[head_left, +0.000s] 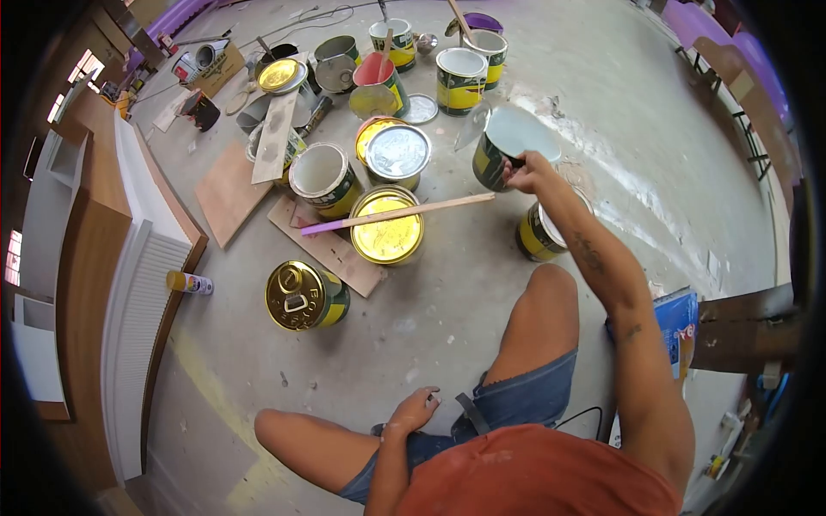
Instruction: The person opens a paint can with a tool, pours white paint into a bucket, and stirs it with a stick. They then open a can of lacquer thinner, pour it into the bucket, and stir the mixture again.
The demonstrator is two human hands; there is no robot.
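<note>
My right hand (527, 174) is closed on the near rim of a green paint can (490, 161), which is tilted, with a pale inside and a lid hanging at its left edge. Close below that can stands another green and yellow can (542, 234), partly behind my forearm. My left hand (415, 410) rests by my lap, fingers curled; whether it holds anything is too small to tell. Between the hands and to the left are a gold-lidded can (297, 297) and a yellow-lidded can (387, 236) with a paint-stained stick (430, 207) lying across it.
Open cans (461, 82) and a red-lined can (379, 82) stand farther back. Flat boards (232, 193) lie left of the cans. A spray can (189, 283) lies beside a white panelled cabinet (151, 344). On the right is a blue package (677, 327).
</note>
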